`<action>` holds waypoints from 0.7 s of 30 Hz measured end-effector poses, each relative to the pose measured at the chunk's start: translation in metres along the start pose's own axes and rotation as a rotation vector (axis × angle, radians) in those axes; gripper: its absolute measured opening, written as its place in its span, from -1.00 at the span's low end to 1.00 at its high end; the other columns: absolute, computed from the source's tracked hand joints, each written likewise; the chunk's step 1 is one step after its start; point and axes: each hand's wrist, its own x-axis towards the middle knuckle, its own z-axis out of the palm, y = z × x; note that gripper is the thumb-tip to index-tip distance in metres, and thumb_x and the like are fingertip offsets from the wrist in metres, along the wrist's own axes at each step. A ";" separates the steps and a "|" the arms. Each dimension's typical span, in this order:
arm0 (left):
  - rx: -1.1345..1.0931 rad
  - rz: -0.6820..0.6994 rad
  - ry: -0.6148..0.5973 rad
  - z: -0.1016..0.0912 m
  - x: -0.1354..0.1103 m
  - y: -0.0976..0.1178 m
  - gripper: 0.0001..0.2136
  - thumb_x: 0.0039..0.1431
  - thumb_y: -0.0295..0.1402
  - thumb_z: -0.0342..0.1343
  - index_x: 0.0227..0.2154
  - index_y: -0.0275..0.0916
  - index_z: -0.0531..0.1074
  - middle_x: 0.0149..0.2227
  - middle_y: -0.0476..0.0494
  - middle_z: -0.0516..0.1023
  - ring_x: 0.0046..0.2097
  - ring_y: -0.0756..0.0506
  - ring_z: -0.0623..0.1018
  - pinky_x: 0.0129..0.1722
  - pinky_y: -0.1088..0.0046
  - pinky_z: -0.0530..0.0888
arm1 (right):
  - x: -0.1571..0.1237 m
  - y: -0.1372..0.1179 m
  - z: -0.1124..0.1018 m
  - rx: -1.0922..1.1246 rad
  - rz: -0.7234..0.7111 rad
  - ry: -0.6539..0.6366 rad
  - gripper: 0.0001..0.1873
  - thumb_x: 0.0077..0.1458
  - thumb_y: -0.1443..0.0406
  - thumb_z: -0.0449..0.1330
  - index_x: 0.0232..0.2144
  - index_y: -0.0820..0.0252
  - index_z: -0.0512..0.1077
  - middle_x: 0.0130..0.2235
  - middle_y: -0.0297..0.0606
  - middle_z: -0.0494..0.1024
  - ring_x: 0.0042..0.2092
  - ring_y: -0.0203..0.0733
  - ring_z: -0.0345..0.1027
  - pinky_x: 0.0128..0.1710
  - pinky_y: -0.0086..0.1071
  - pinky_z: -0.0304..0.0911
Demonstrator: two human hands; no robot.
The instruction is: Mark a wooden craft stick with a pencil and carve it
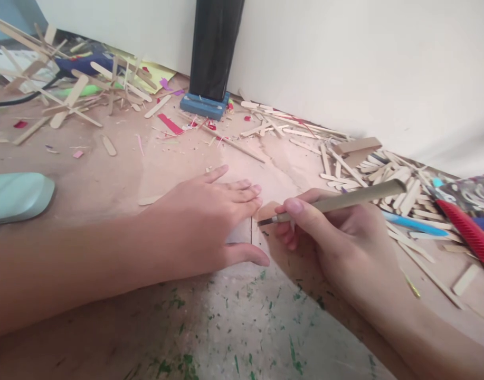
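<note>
My left hand (pixel 218 216) lies palm down with its fingers stretched out. It presses on a pale flat piece (pixel 242 234), mostly hidden beneath it, which has a thin dark straight line at its right edge. In my right hand (pixel 332 227) is a craft knife (pixel 344 199) with an olive handle, a metal collar and a narrow dark tip. The handle slants up to the right. Its tip points left, close to the dark line and just right of my left fingers; whether it touches the piece I cannot tell.
Many loose craft sticks (pixel 400 182) are heaped at right, near a blue pen-like item (pixel 418 224) and a red ridged tool (pixel 467 232). A black upright (pixel 216 47) on a blue base (pixel 204 105) stands behind. Joined sticks (pixel 69 103) lie at left, above a mint-coloured object (pixel 20 195).
</note>
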 end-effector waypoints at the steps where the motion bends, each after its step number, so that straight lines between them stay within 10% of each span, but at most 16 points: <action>1: -0.005 -0.002 0.012 0.000 0.000 0.000 -0.31 0.36 0.18 0.14 0.24 -0.35 0.49 0.29 -0.34 0.51 0.37 -0.27 0.48 0.49 -0.02 0.21 | -0.001 -0.001 0.001 -0.024 -0.020 0.006 -0.60 0.33 0.00 0.31 -0.44 0.11 0.56 -0.49 -0.33 0.57 -0.45 -0.28 0.42 -0.47 -0.42 0.28; 21: -0.002 -0.017 -0.026 0.000 -0.001 0.000 -0.28 0.36 0.24 0.09 0.27 -0.29 0.46 0.32 -0.30 0.48 0.38 -0.26 0.46 0.50 -0.01 0.19 | 0.001 -0.001 0.001 -0.014 0.001 -0.003 -0.57 0.33 -0.02 0.30 -0.46 0.13 0.54 -0.48 -0.34 0.57 -0.45 -0.29 0.42 -0.47 -0.43 0.26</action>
